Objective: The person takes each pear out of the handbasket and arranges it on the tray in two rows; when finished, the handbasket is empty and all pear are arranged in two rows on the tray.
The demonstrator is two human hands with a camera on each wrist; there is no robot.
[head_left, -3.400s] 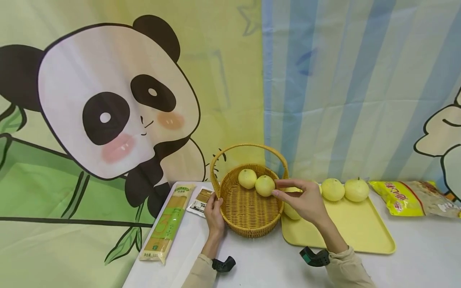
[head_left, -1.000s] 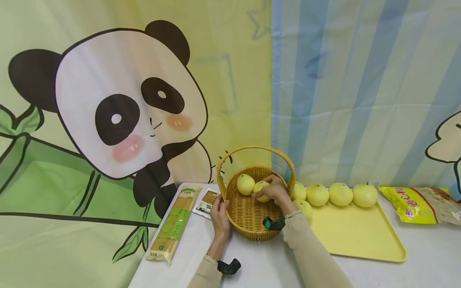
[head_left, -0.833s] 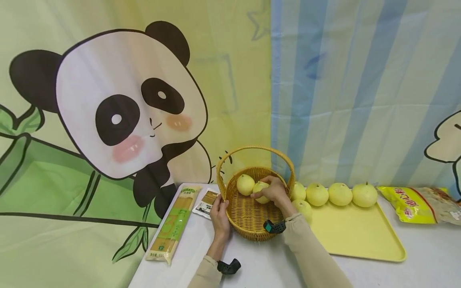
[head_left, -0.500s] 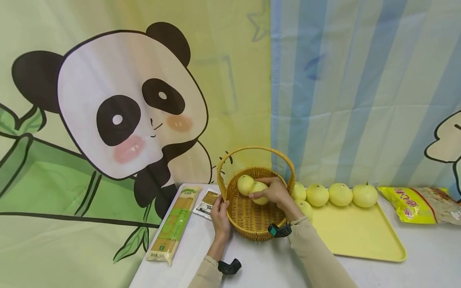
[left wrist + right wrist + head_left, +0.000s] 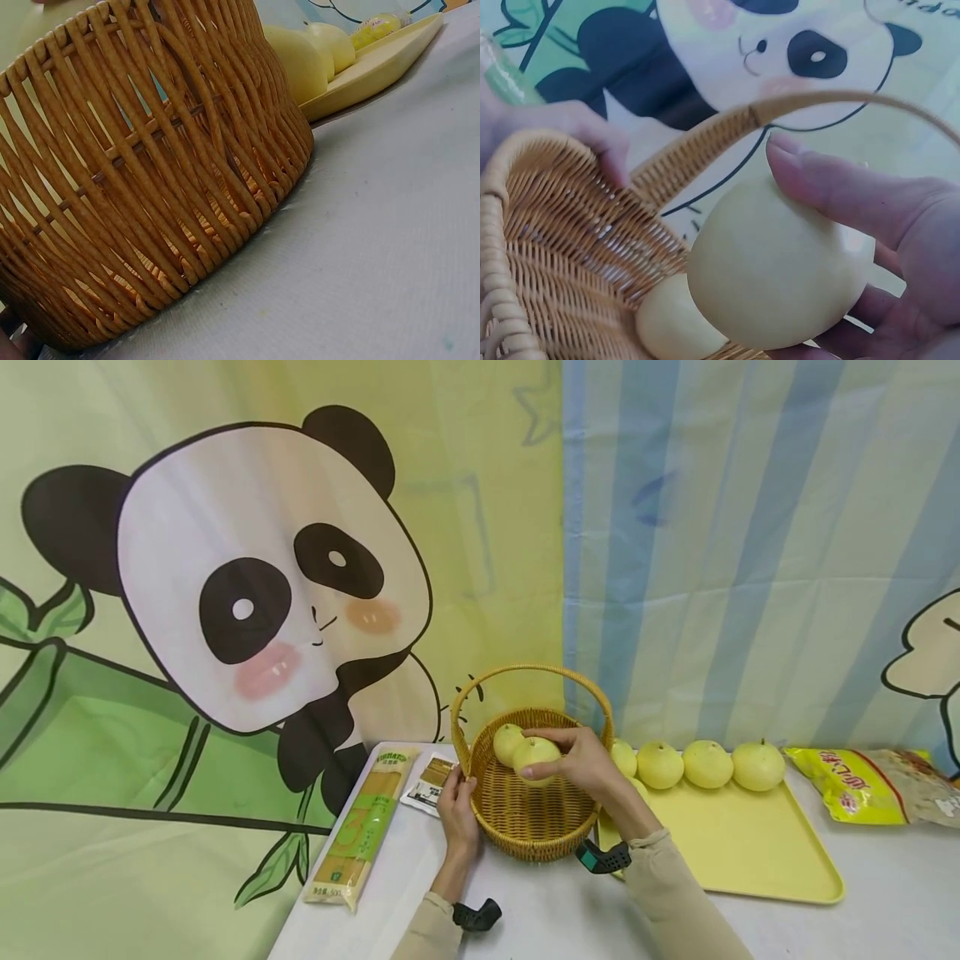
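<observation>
My right hand [image 5: 591,767] holds a round pale-yellow pear [image 5: 536,763] between thumb and fingers, just above the wicker basket [image 5: 517,839]. In the right wrist view the held pear [image 5: 772,262] fills the middle, with the thumb over its top. A second pear [image 5: 507,742] lies inside the basket at the back left, partly covered by the held one. My left hand [image 5: 459,817] grips the basket's left side near the foot of its arched handle [image 5: 532,667]. The left wrist view shows the basket's woven wall [image 5: 165,165] close up; that hand is almost wholly out of that view.
Right of the basket, a yellow tray [image 5: 750,852] carries several more pears [image 5: 708,764] along its back edge. A yellow snack bag [image 5: 862,783] lies farther right. On the left are a noodle pack [image 5: 360,827] and a small white sachet [image 5: 429,783]. A printed curtain [image 5: 480,568] hangs behind.
My right hand has raised the pear from the basket floor and shifted it slightly left, partly covering the other pear. The left hand and basket have stayed in place.
</observation>
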